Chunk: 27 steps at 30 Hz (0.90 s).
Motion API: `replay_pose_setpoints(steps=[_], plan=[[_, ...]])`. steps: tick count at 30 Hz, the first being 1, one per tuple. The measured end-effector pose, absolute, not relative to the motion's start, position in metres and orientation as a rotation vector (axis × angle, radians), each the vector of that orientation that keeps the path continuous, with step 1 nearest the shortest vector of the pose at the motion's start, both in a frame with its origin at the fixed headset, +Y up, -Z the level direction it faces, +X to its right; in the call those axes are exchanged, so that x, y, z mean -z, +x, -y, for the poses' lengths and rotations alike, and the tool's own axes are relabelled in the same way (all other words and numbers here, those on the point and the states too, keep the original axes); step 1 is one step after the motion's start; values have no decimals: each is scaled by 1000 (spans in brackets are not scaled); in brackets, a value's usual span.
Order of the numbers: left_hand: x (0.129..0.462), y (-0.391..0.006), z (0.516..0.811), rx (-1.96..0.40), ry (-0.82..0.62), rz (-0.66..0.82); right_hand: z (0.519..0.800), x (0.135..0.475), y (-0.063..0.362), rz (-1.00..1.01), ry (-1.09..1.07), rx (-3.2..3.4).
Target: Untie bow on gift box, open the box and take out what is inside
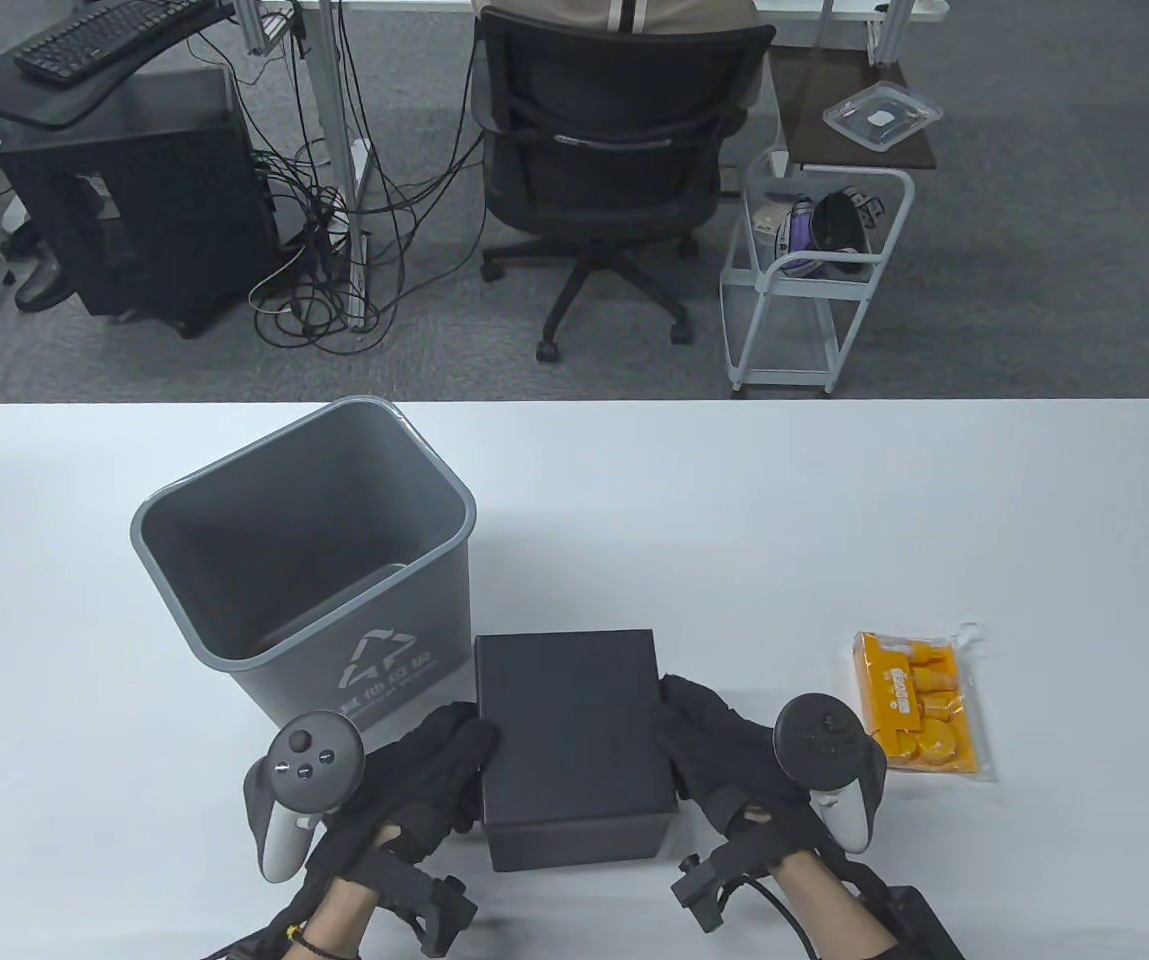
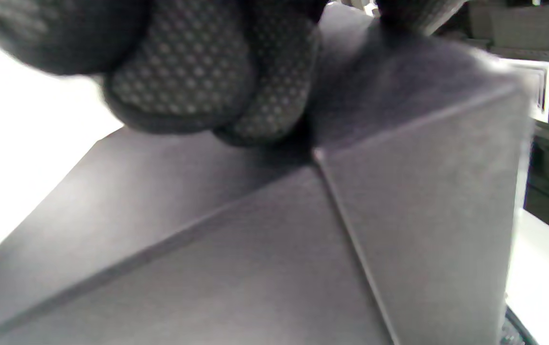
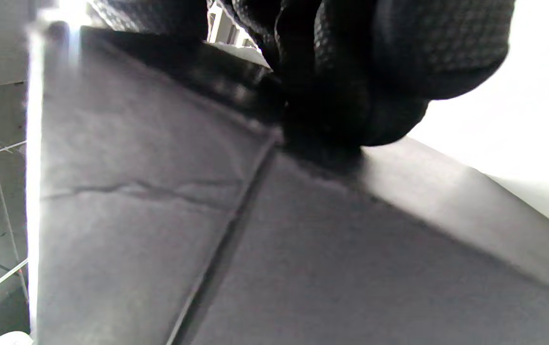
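Sat near the table's (image 1: 834,500) front edge, just right of the grey bin (image 1: 304,560): the black gift box (image 1: 569,735), lid on, no bow or ribbon visible; flanked by both gloved hands, left hand (image 1: 434,765) against the left wall, right hand (image 1: 709,745) against the right wall; fingers (image 2: 217,96) curled onto the upper edge, gripping by the look of both wrist views; looked stiff, matte, probably light; best taken by the lid's side walls and lifted straight; lay well to the right, an orange packet (image 1: 924,705), perhaps already the contents.
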<state>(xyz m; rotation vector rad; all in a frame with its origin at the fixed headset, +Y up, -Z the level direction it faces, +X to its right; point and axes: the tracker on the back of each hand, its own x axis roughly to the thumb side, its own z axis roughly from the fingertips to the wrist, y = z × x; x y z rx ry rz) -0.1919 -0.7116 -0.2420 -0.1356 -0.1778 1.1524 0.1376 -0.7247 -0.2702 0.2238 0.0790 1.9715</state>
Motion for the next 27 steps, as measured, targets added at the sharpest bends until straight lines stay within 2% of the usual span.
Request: replay_pose_setpoints(steps=[11, 19, 27], plan=[[249, -192, 721, -1130, -221, 160, 730, 273, 139, -113, 212, -1992], [247, -191, 723, -1084, -149, 175, 731, 273, 140, -108, 228, -2016], [248, -195, 721, -1024, -72, 208, 725, 277, 154, 28, 273, -2072]])
